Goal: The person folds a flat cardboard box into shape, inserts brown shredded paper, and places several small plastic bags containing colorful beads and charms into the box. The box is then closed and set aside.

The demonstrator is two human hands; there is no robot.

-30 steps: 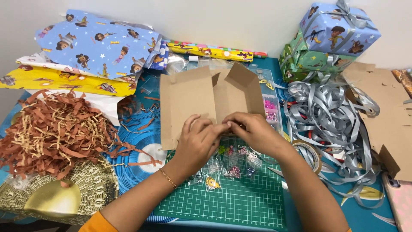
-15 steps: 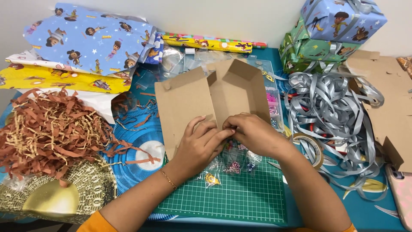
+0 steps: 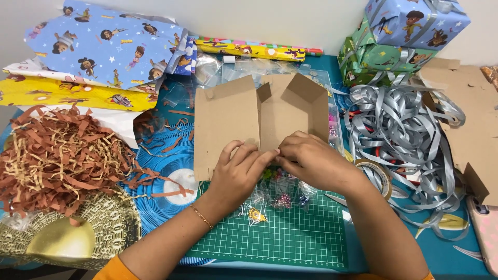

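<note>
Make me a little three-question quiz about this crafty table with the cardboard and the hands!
1. True or false: both hands rest on the lower edge of the flat brown cardboard piece.
2. What lies under the small clear bags of trinkets? A) a green cutting mat B) a red towel C) a white plate
3. Fill in: the heap to the right of the cardboard is made of silver ______.

Key
1. True: the left hand and the right hand meet at its lower edge.
2. A, the green cutting mat.
3. Ribbon: the silver ribbon lies below the wrapped gift boxes.
</note>
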